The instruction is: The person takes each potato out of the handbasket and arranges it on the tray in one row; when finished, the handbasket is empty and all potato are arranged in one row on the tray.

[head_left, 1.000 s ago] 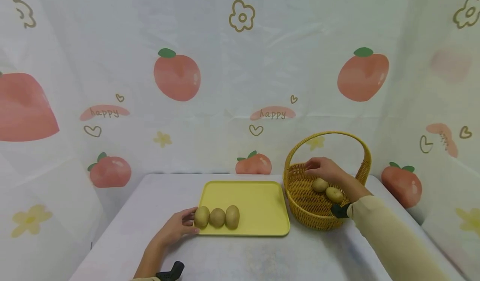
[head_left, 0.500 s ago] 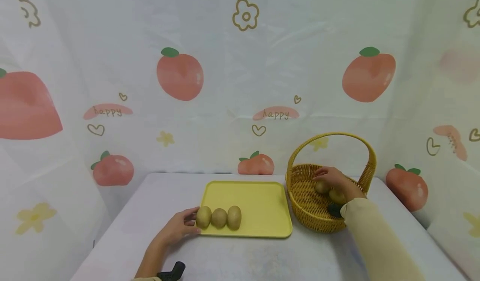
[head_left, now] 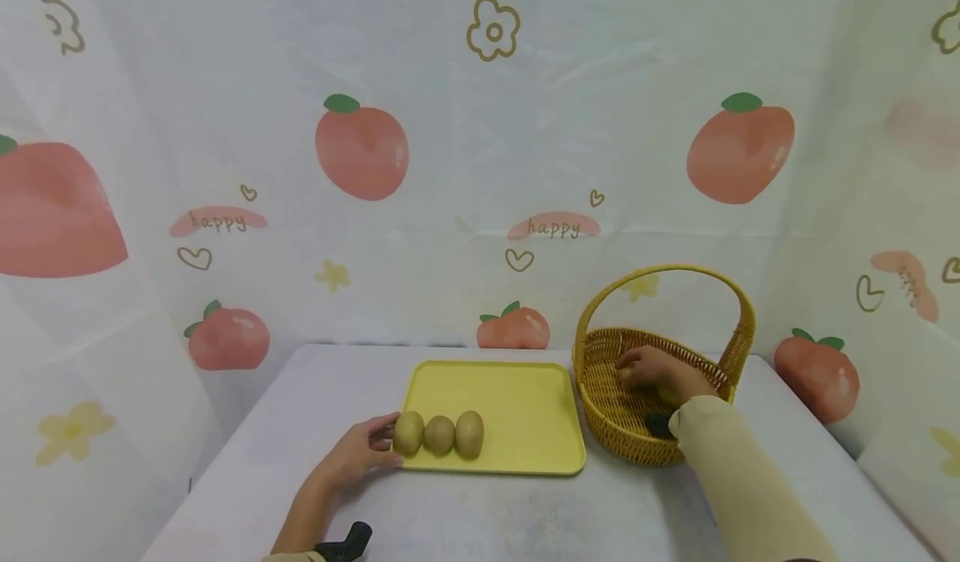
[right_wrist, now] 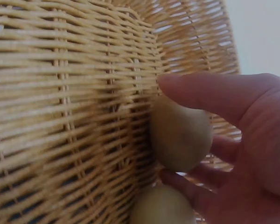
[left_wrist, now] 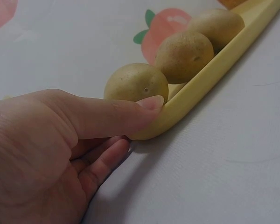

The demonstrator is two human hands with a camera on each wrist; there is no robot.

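Item: one white-covered desk [head_left: 480, 516], backed by a white sheet [head_left: 600, 145] printed with red fruit.

Item: one shallow, rectangular yellow tray [head_left: 517, 416], lying flat on the desk.

Item: three small, rounded, yellow-brown potatoes [head_left: 438, 435], in a row along the tray's near edge, at its left end.

Item: one round, golden-brown wicker basket [head_left: 633, 447] with a tall arched handle, standing just beside the tray's right end.

Item: two more potatoes, both down inside the basket. The gripped potato [right_wrist: 179, 135] sits by the woven wicker; the loose potato [right_wrist: 162, 207] is just beside it, partly out of the wrist view.

Item: one left hand [head_left: 356, 458], at the tray's left near corner, thumb over the rim and the other fingers bent round the outside (steadying it, I would say).

Item: one right hand [head_left: 656, 368], reaching into the basket, thumb and fingers curled round the gripped potato; how firmly, I cannot tell.

Tally: three on the tray, two in the basket. I judge the work partway along: the row of three looks settled, while the basket's pair is unfinished business, neither lifted clear.
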